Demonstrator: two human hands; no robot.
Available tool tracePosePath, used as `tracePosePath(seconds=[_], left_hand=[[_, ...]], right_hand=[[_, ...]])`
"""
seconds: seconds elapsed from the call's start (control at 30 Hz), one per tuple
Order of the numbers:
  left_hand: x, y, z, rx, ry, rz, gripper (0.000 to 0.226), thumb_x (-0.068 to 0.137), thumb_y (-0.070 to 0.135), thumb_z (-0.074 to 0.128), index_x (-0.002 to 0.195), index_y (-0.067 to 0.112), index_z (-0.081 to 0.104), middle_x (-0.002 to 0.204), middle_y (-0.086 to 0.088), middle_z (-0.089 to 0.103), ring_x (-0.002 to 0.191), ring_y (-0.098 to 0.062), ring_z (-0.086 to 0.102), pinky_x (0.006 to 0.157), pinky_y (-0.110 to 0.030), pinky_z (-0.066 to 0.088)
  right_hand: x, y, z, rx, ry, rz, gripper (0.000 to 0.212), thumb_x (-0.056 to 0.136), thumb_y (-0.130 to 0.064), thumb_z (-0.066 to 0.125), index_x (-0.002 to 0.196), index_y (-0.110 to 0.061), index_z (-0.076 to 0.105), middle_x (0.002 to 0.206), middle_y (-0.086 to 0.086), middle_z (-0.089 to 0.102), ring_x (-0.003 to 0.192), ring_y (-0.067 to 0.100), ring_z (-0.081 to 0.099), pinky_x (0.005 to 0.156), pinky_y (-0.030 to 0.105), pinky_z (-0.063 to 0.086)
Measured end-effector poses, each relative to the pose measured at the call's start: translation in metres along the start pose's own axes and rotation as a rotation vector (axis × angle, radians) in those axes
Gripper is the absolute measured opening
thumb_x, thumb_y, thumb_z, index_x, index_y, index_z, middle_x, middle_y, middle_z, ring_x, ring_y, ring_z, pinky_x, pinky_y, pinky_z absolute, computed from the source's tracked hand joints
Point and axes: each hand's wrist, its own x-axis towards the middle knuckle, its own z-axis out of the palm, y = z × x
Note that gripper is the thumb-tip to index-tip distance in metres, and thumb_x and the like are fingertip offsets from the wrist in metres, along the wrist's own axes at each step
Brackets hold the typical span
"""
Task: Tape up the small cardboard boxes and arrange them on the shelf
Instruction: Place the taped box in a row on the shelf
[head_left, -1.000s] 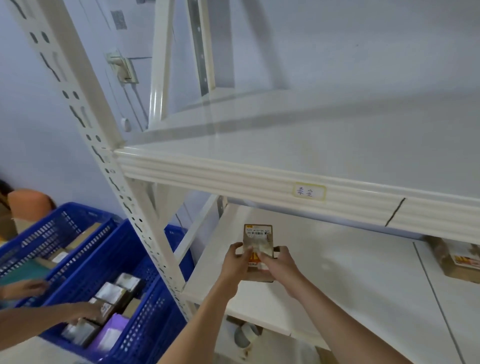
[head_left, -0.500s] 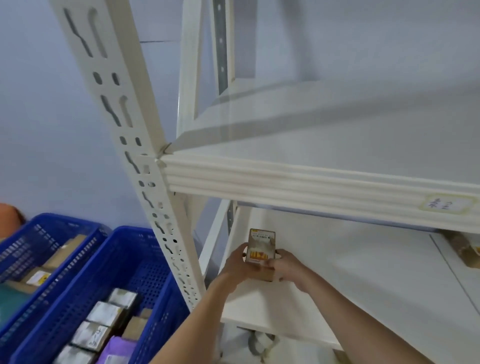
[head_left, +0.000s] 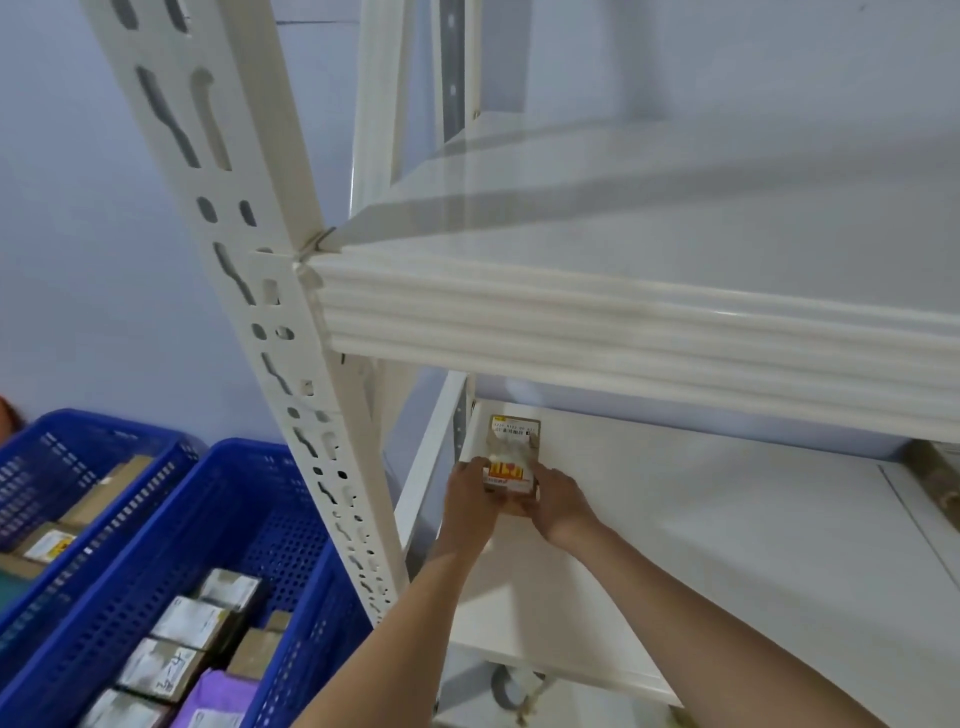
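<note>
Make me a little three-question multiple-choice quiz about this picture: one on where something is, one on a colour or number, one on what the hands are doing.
1. Where is the small cardboard box?
A. in a blue crate
B. over the lower shelf board, near its back left corner
C. on the floor

2. What colour are the crates at the left?
A. blue
B. red
C. green

3. How is the small cardboard box held?
A. by one hand only
B. by neither hand
C. by both hands, one on each side

Answers:
1 B, the box sits over the lower shelf board, close to the rear upright.
2 A, both perforated crates are plainly blue.
3 C, the left hand and the right hand each grip one side of it.
</note>
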Motion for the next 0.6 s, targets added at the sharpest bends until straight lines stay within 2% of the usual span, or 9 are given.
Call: tracePosePath(seconds=[0.17, 0.33, 0.43, 0.53, 0.6], left_hand=[[0.028, 0.005, 0.007, 0.103, 0.074, 0.044, 0.021, 0.092, 0.004, 0.062, 0.112, 0.002, 0.067, 0.115, -0.014, 0.061, 0.098, -0.028, 0.063, 0.08, -0.03, 0.048], [0.048, 0.004, 0.012, 0.142, 0.038, 0.087, 0.039, 0.094, 0.0, 0.05, 0.133, 0.004, 0.054, 0.132, -0.013, 0.053, 0.113, -0.031, 0.059, 0.092, -0.033, 0.047], [0.059, 0.002, 0.012, 0.149, 0.024, 0.068, 0.043, 0.094, 0.003, 0.048, 0.137, 0.01, 0.051, 0.135, -0.012, 0.051, 0.116, -0.031, 0.057, 0.094, -0.035, 0.047], [0.07, 0.0, 0.012, 0.117, 0.021, 0.054, 0.047, 0.094, 0.005, 0.048, 0.141, 0.012, 0.048, 0.14, -0.012, 0.05, 0.119, -0.03, 0.056, 0.096, -0.033, 0.047], [0.076, -0.001, 0.014, 0.077, 0.001, 0.043, 0.051, 0.096, 0.005, 0.05, 0.146, 0.011, 0.045, 0.147, -0.013, 0.045, 0.128, -0.031, 0.051, 0.102, -0.032, 0.043]], right_hand=[[0.037, -0.005, 0.0, -0.118, 0.024, -0.033, 0.056, 0.101, -0.026, 0.054, 0.153, -0.018, 0.036, 0.129, 0.016, 0.059, 0.117, 0.034, 0.059, 0.095, 0.043, 0.051], [0.069, -0.018, -0.002, -0.18, 0.014, 0.003, 0.067, 0.1, -0.03, 0.056, 0.157, -0.014, 0.025, 0.128, 0.019, 0.057, 0.117, 0.036, 0.059, 0.093, 0.042, 0.052], [0.084, -0.025, -0.004, -0.195, -0.043, 0.043, 0.076, 0.098, -0.032, 0.058, 0.159, -0.015, 0.018, 0.132, 0.02, 0.055, 0.12, 0.036, 0.057, 0.096, 0.039, 0.049], [0.097, -0.029, -0.006, -0.196, -0.067, 0.045, 0.074, 0.097, -0.031, 0.059, 0.158, -0.014, 0.022, 0.135, 0.02, 0.055, 0.123, 0.036, 0.057, 0.099, 0.039, 0.049], [0.103, -0.03, -0.006, -0.197, -0.06, 0.05, 0.074, 0.097, -0.032, 0.058, 0.158, -0.013, 0.02, 0.136, 0.02, 0.055, 0.123, 0.036, 0.057, 0.098, 0.038, 0.048]])
